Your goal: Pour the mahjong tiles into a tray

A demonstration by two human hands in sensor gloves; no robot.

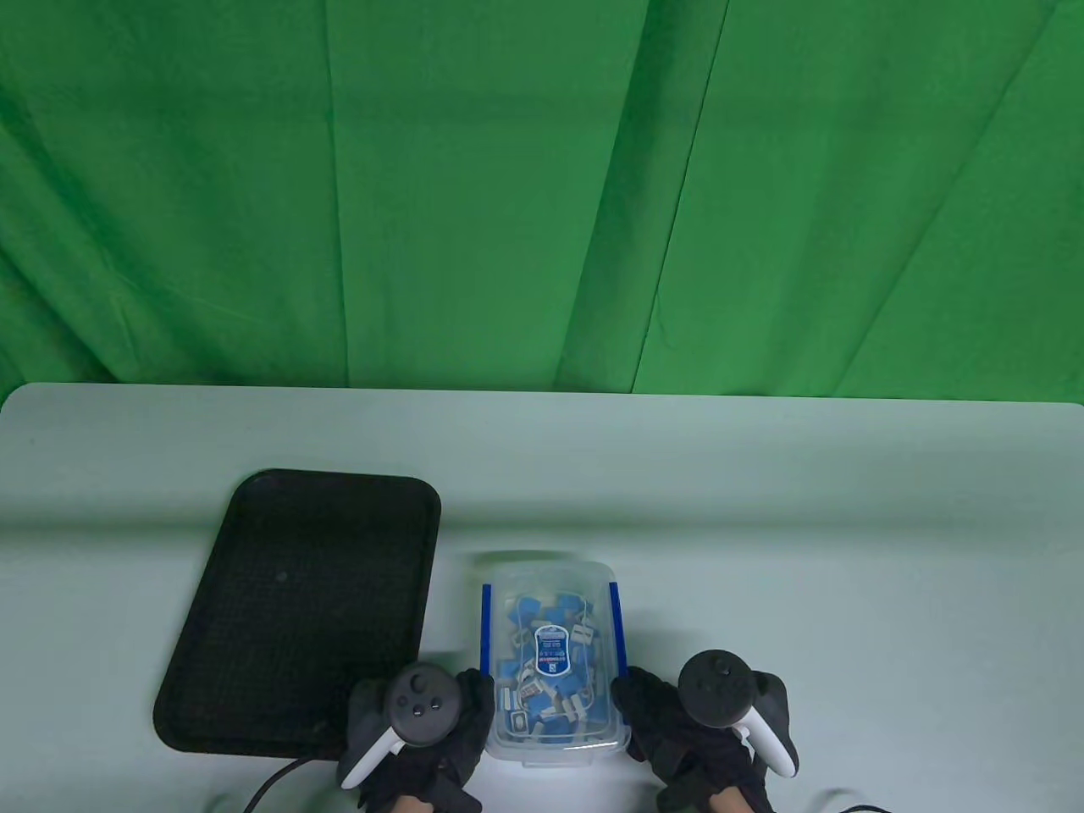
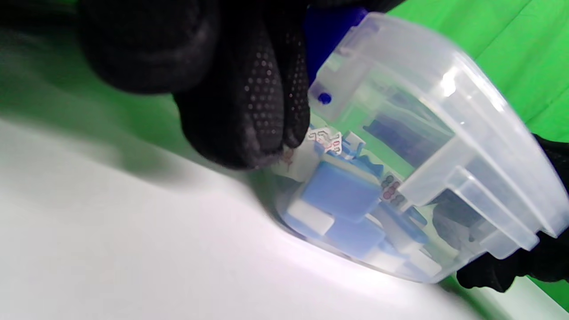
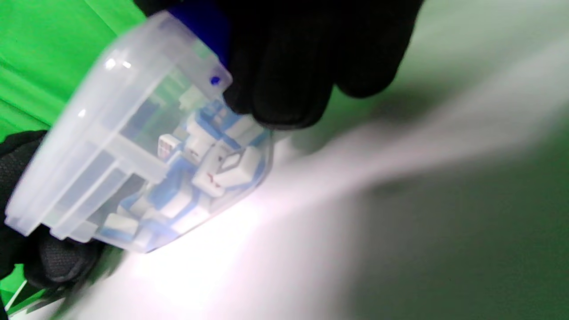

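Note:
A clear plastic box (image 1: 550,584) with blue side clips and a labelled lid holds several blue-and-white mahjong tiles (image 1: 546,669). It stands near the table's front edge, right of the black tray (image 1: 296,610). My left hand (image 1: 466,711) grips the box's left side; its fingers (image 2: 249,111) press the wall by the blue clip. My right hand (image 1: 652,711) grips the right side, its fingers (image 3: 289,66) on the wall. The box (image 2: 422,146) and tiles (image 2: 342,195) fill the left wrist view. They also show in the right wrist view, box (image 3: 115,146) and tiles (image 3: 213,169).
The pale table (image 1: 762,508) runs back to a green cloth backdrop (image 1: 542,186). The tray's floor is bare. A black cable (image 1: 271,783) trails off the front edge by my left wrist.

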